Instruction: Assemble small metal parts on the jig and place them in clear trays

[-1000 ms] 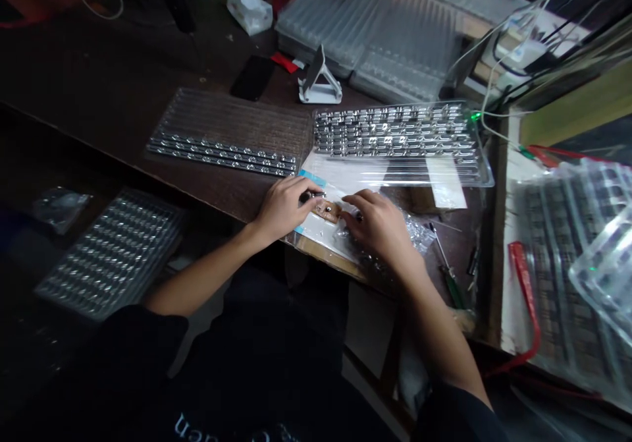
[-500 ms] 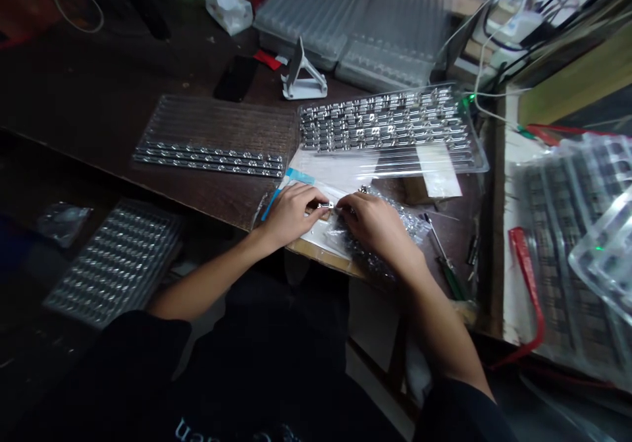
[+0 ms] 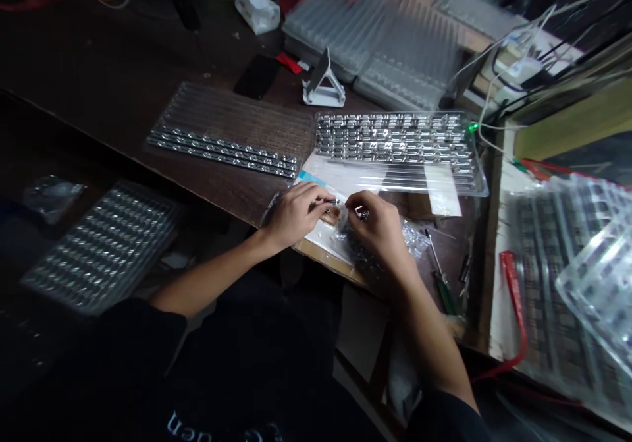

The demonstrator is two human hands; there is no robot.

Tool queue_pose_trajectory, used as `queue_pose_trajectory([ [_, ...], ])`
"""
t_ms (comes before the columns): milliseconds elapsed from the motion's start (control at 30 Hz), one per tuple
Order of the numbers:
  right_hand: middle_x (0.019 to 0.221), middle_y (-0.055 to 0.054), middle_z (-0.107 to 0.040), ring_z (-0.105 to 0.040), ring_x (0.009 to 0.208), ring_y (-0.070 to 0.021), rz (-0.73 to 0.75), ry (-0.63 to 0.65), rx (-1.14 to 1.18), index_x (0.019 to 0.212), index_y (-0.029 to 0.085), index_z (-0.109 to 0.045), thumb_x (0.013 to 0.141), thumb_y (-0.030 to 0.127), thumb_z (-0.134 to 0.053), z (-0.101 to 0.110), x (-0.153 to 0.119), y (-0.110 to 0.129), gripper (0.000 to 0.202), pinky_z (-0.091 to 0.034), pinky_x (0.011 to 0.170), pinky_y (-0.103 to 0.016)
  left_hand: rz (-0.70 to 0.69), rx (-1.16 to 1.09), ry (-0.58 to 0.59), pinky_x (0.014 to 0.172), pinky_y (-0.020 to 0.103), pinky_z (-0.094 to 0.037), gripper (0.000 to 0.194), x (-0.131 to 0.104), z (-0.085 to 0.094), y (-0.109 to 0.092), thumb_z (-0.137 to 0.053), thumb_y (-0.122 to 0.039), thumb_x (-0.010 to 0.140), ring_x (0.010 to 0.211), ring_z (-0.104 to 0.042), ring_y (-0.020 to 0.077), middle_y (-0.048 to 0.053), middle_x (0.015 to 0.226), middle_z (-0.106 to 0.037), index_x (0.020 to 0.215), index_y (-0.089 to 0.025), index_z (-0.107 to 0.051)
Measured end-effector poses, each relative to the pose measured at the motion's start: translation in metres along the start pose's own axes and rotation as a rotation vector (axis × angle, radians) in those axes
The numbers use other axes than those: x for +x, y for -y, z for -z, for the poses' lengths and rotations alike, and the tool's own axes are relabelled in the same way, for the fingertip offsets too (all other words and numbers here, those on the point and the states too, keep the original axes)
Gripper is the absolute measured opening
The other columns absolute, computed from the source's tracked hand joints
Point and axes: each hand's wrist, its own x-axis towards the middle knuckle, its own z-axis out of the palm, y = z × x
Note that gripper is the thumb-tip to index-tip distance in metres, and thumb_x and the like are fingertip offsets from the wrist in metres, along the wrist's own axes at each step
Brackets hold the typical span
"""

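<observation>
My left hand (image 3: 296,215) pinches a small silver metal connector (image 3: 332,202) between thumb and fingertips, just above a small brown block (image 3: 330,215). My right hand (image 3: 376,223) is closed, its fingertips brought together close to the connector's right end. What those fingertips hold is too small to make out. Small shiny metal parts (image 3: 364,215) show by the curled fingers of the right hand. Under and beside that hand lies a clear plastic bag (image 3: 415,238) with small shiny pieces. White paper (image 3: 323,236) lies beneath the work.
A clear tray (image 3: 395,142) full of metal connectors sits beyond my hands. Left of it, another ribbed tray (image 3: 227,119) has filled front rows. A white stand (image 3: 323,89), a phone (image 3: 257,76) and a green-handled screwdriver (image 3: 444,290) lie around. Stacked trays (image 3: 99,244) stand lower left.
The view has shifted and turned slightly. The connector in my left hand has tilted and shows a darker side. My right hand's fingers have curled, and metal parts now show beside them.
</observation>
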Motion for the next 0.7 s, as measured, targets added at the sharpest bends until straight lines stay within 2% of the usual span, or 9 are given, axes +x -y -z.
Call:
queue_pose_trajectory([
  [133, 0.086, -0.004, -0.07, -0.064, 0.076, -0.0173, 0.089, 0.078, -0.022, 0.094, 0.021, -0.061, 0.088, 0.018, -0.056, -0.016, 0.002, 0.007, 0.008, -0.047, 0.071, -0.027, 0.039, 0.032, -0.042, 0.085, 0.032, -0.051, 0.009, -0.004, 0.018, 0.001, -0.07, -0.024, 0.09, 0.091, -0.069, 0.019, 0.003, 0.095, -0.075, 0.097, -0.02, -0.067],
  [267, 0.098, -0.01, -0.072, -0.065, 0.087, -0.0213, 0.124, 0.195, -0.192, 0.113, 0.02, -0.059, 0.098, 0.021, -0.047, -0.024, 0.001, 0.015, 0.019, -0.046, 0.076, -0.029, 0.098, 0.1, -0.023, 0.09, 0.034, -0.05, 0.019, -0.005, 0.038, 0.004, -0.072, -0.022, 0.088, 0.095, -0.07, 0.0201, 0.003, 0.101, -0.076, 0.106, -0.022, -0.067],
  [333, 0.099, -0.011, -0.072, -0.064, 0.091, -0.0224, 0.156, 0.233, -0.245, 0.117, 0.02, -0.059, 0.101, 0.022, -0.045, -0.024, 0.0, 0.017, 0.022, -0.046, 0.077, -0.03, 0.101, 0.13, -0.008, 0.091, 0.035, -0.05, 0.019, -0.001, 0.047, 0.008, -0.072, -0.022, 0.088, 0.094, -0.07, 0.0202, 0.002, 0.101, -0.076, 0.107, -0.022, -0.067],
  [467, 0.098, -0.011, -0.072, -0.062, 0.09, -0.0229, 0.234, 0.237, -0.344, 0.119, 0.017, -0.058, 0.098, 0.009, -0.045, -0.022, -0.001, 0.018, 0.026, -0.045, 0.077, -0.031, 0.08, 0.232, 0.012, 0.093, 0.036, -0.049, 0.01, 0.02, 0.064, 0.027, -0.064, -0.022, 0.092, 0.097, -0.068, 0.021, 0.003, 0.102, -0.075, 0.101, -0.022, -0.069],
  [567, 0.1, -0.01, -0.072, -0.061, 0.091, -0.0223, 0.28, 0.244, -0.403, 0.12, 0.016, -0.058, 0.092, -0.001, -0.043, -0.022, -0.001, 0.018, 0.036, -0.044, 0.079, -0.031, 0.073, 0.228, 0.005, 0.094, 0.036, -0.05, 0.012, 0.041, 0.069, 0.045, -0.06, -0.02, 0.093, 0.1, -0.067, 0.0209, 0.005, 0.104, -0.074, 0.099, -0.02, -0.069],
  [700, 0.098, -0.01, -0.072, -0.06, 0.091, -0.022, 0.292, 0.241, -0.408, 0.118, 0.015, -0.06, 0.099, 0.01, -0.046, -0.022, 0.001, 0.022, 0.023, -0.043, 0.078, -0.03, 0.075, 0.208, 0.058, 0.091, 0.034, -0.054, 0.014, 0.057, 0.068, 0.063, -0.058, -0.019, 0.091, 0.098, -0.067, 0.0199, 0.006, 0.105, -0.073, 0.1, -0.02, -0.069],
])
